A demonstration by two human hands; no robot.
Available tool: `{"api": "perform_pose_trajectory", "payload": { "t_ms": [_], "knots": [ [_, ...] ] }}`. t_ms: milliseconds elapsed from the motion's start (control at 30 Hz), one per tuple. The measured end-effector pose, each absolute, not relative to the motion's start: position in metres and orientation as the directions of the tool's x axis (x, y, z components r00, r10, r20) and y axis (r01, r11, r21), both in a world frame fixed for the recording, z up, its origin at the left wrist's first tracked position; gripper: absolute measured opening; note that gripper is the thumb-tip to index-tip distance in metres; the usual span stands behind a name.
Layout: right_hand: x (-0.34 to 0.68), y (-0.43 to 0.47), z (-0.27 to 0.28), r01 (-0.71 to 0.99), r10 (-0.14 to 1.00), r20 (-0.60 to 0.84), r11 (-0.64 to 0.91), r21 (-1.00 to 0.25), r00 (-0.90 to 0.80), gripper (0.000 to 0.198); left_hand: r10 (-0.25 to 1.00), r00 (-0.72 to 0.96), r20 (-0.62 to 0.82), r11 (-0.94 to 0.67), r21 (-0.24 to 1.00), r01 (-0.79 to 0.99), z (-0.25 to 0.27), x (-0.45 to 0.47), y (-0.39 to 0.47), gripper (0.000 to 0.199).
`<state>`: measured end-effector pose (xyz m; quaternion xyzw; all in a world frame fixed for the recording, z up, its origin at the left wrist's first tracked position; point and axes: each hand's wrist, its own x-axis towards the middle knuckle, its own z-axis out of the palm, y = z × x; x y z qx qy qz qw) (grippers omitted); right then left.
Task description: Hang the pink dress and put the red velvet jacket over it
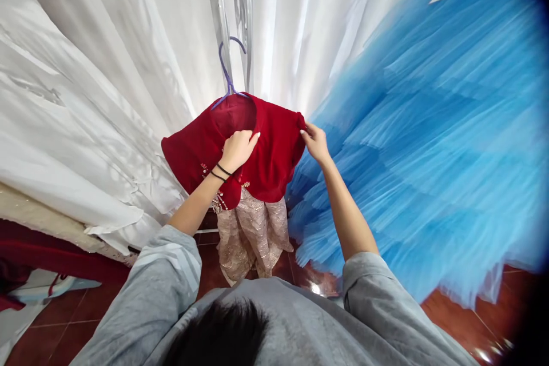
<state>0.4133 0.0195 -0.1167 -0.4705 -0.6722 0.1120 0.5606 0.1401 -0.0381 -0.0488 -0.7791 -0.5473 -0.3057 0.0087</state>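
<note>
A short red velvet jacket (278,154) with beaded trim hangs on a purple hanger (229,71) in front of me. My left hand (238,150), with two dark bands at the wrist, is closed on the edge of the jacket's neck opening. At the jacket's right shoulder, my right hand (315,140) pinches the fabric near the sleeve end. Below the jacket hangs a shiny pinkish-gold patterned skirt (253,229); how it joins the jacket is hidden.
Metal rack bars (242,6) stand behind the hanger, before white drapes (287,17). A large blue tulle gown (412,137) fills the right side. White garments (77,120) hang at left. Red tiles (68,326) cover the floor.
</note>
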Motion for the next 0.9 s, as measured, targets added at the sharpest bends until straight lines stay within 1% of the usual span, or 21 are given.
{"api": "perform_pose_trajectory", "payload": {
  "t_ms": [67, 100, 133, 167, 200, 233, 267, 300, 333, 400, 433, 467, 500, 533, 600, 667, 733, 800, 833, 900],
  "knots": [
    [0.414, 0.009, -0.118, 0.562, 0.689, 0.71, 0.532, -0.633, 0.146, 0.051, 0.82, 0.217, 0.529, -0.483, 0.439, 0.758, -0.044, 0.14, -0.04, 0.044],
    [0.415, 0.002, -0.119, 0.6, 0.652, 0.734, 0.514, -0.613, 0.192, 0.048, 0.806, 0.236, 0.542, -0.527, 0.477, 0.703, -0.043, 0.137, -0.041, 0.046],
    [0.416, -0.006, -0.12, 0.64, 0.638, 0.738, 0.477, -0.602, 0.219, 0.046, 0.799, 0.265, 0.539, -0.556, 0.495, 0.668, -0.042, 0.131, -0.043, 0.046],
    [0.417, -0.013, -0.122, 0.684, 0.66, 0.718, 0.421, -0.596, 0.219, 0.043, 0.796, 0.287, 0.533, -0.568, 0.493, 0.66, -0.042, 0.124, -0.045, 0.045],
    [0.418, -0.019, -0.123, 0.73, 0.713, 0.674, 0.355, -0.585, 0.194, 0.04, 0.789, 0.289, 0.542, -0.569, 0.468, 0.677, -0.044, 0.113, -0.046, 0.042],
    [0.418, -0.024, -0.125, 0.771, 0.771, 0.616, 0.291, -0.567, 0.162, 0.037, 0.769, 0.267, 0.581, -0.565, 0.422, 0.709, -0.047, 0.1, -0.046, 0.038],
    [0.419, -0.028, -0.125, 0.803, 0.814, 0.564, 0.239, -0.546, 0.141, 0.034, 0.728, 0.224, 0.648, -0.555, 0.365, 0.747, -0.051, 0.085, -0.045, 0.034],
    [0.418, -0.032, -0.125, 0.827, 0.832, 0.538, 0.206, -0.523, 0.133, 0.033, 0.668, 0.164, 0.726, -0.534, 0.314, 0.785, -0.055, 0.068, -0.042, 0.032],
    [0.417, -0.034, -0.122, 0.844, 0.822, 0.552, 0.193, -0.5, 0.139, 0.036, 0.598, 0.1, 0.795, -0.502, 0.274, 0.821, -0.058, 0.051, -0.037, 0.032],
    [0.409, -0.036, -0.111, 0.869, 0.74, 0.657, 0.224, -0.441, 0.143, 0.045, 0.503, 0.026, 0.864, -0.431, 0.224, 0.874, -0.062, 0.018, -0.024, 0.039],
    [0.402, -0.036, -0.103, 0.883, 0.692, 0.714, 0.265, -0.386, 0.104, 0.048, 0.496, 0.026, 0.868, -0.41, 0.208, 0.888, -0.061, 0.006, -0.017, 0.047],
    [0.393, -0.036, -0.093, 0.896, 0.65, 0.759, 0.319, -0.309, 0.03, 0.049, 0.519, 0.052, 0.853, -0.405, 0.193, 0.894, -0.059, -0.004, -0.01, 0.056],
    [0.382, -0.035, -0.082, 0.899, 0.613, 0.786, 0.382, -0.215, -0.073, 0.049, 0.566, 0.094, 0.819, -0.41, 0.181, 0.894, -0.057, -0.01, -0.003, 0.062],
    [0.37, -0.033, -0.072, 0.886, 0.58, 0.791, 0.449, -0.111, -0.195, 0.049, 0.623, 0.138, 0.77, -0.415, 0.176, 0.893, -0.053, -0.013, 0.003, 0.064],
    [0.343, -0.031, -0.056, 0.814, 0.514, 0.734, 0.573, 0.091, -0.444, 0.046, 0.716, 0.185, 0.673, -0.403, 0.182, 0.897, -0.047, -0.012, 0.011, 0.058],
    [0.32, -0.03, -0.049, 0.709, 0.439, 0.638, 0.66, 0.248, -0.632, 0.044, 0.744, 0.163, 0.648, -0.37, 0.196, 0.908, -0.042, -0.005, 0.015, 0.052],
    [0.301, -0.029, -0.052, 0.603, 0.368, 0.544, 0.717, 0.35, -0.754, 0.043, 0.72, 0.11, 0.685, -0.352, 0.225, 0.909, -0.04, 0.003, 0.015, 0.052],
    [0.289, -0.028, -0.063, 0.521, 0.331, 0.452, 0.75, 0.406, -0.828, 0.04, 0.679, 0.097, 0.727, -0.377, 0.232, 0.897, -0.042, 0.011, 0.011, 0.053],
    [0.285, -0.027, -0.071, 0.501, 0.335, 0.409, 0.756, 0.421, -0.849, 0.038, 0.655, 0.114, 0.747, -0.398, 0.213, 0.892, -0.044, 0.016, 0.008, 0.051],
    [0.279, -0.024, -0.085, 0.503, 0.378, 0.344, 0.745, 0.438, -0.86, 0.037, 0.604, 0.186, 0.775, -0.441, 0.13, 0.888, -0.05, 0.024, -0.003, 0.05]
  ]
}}
